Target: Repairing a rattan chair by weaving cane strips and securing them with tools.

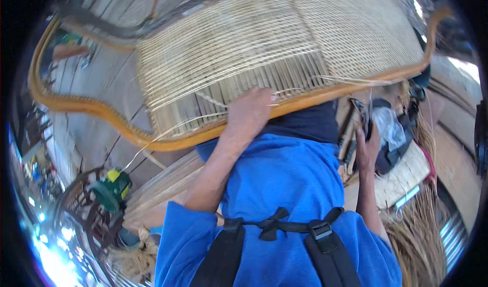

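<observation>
A large curved rattan frame (pixel 91 106) with a woven cane panel (pixel 264 38) fills the upper part of the view, tilted over my lap. My left hand (pixel 249 112) lies on the lower edge of the weave, its fingers curled over the orange rim among loose cane strands (pixel 168 129). Lower right, my right hand (pixel 367 150) grips a dark slim tool (pixel 363 117) that points upward beside a clear plastic bag (pixel 389 127). My blue shirt and black chest strap cover the lower middle.
A green and yellow machine (pixel 112 188) stands at lower left on a dark metal stand. Bundles of pale cane strips (pixel 162 185) lie under the frame. Dry fibre (pixel 419 236) is heaped at the right, next to a wooden board (pixel 401 178).
</observation>
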